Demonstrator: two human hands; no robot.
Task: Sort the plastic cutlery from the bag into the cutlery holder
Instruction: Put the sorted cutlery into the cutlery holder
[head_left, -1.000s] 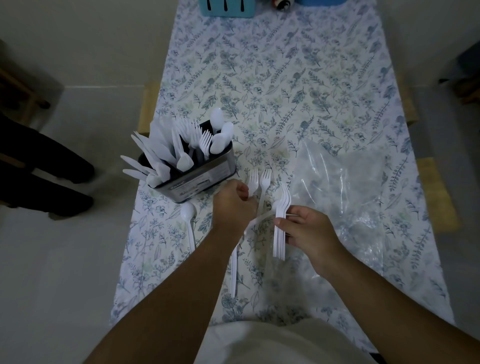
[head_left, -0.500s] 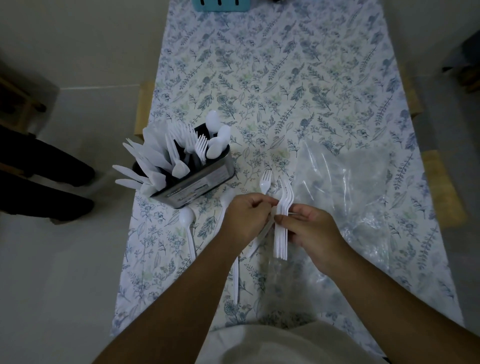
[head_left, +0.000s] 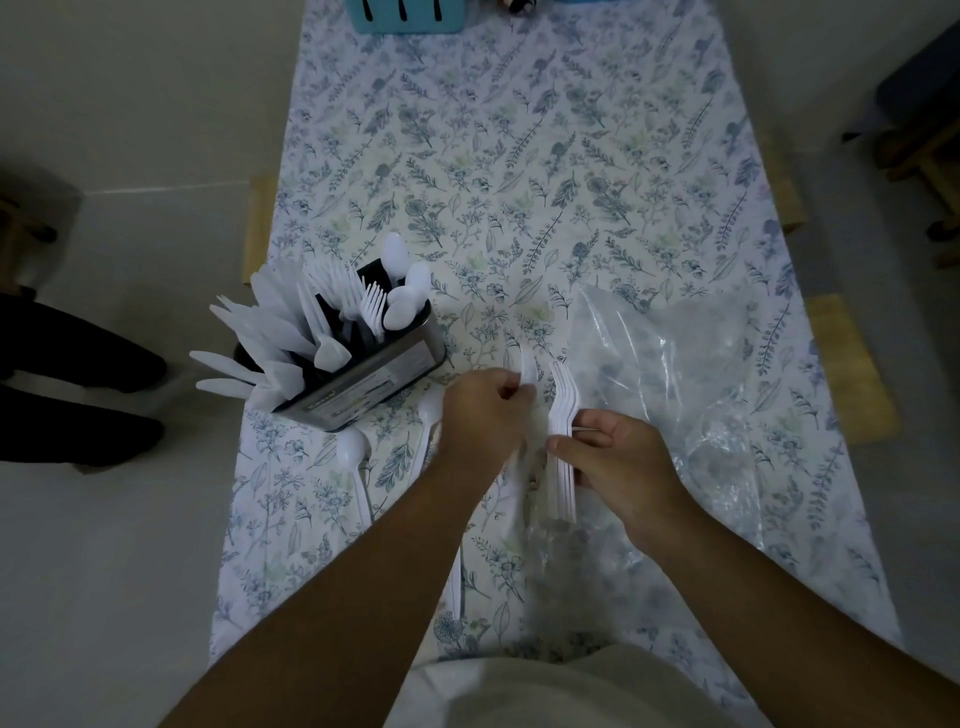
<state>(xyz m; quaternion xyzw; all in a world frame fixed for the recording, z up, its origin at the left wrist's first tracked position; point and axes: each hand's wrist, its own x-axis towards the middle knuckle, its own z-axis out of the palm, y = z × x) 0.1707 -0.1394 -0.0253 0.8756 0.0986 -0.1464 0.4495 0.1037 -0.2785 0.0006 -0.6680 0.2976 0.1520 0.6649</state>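
My right hand (head_left: 618, 457) pinches a stack of white plastic forks (head_left: 563, 410), tines pointing away from me. Just left of it, my left hand (head_left: 485, 415) grips a single white fork (head_left: 525, 366), blurred, its tines showing above the fist. The metal cutlery holder (head_left: 363, 374) stands at the table's left edge, filled with white knives, forks and spoons. The clear plastic bag (head_left: 675, 364) lies crumpled to the right of my hands. A white spoon (head_left: 356, 467) lies on the cloth below the holder; a second spoon (head_left: 428, 415) is partly hidden by my left wrist.
A floral tablecloth (head_left: 519, 182) covers the long table. A blue slotted basket (head_left: 410, 15) sits at the far end. Someone's dark legs and shoes (head_left: 78, 389) stand on the floor at left. Dark furniture (head_left: 924, 130) stands at right.
My left hand picked a fork off the cloth, carried it toward the stack in my right hand, and now holds it blurred beside the stack.
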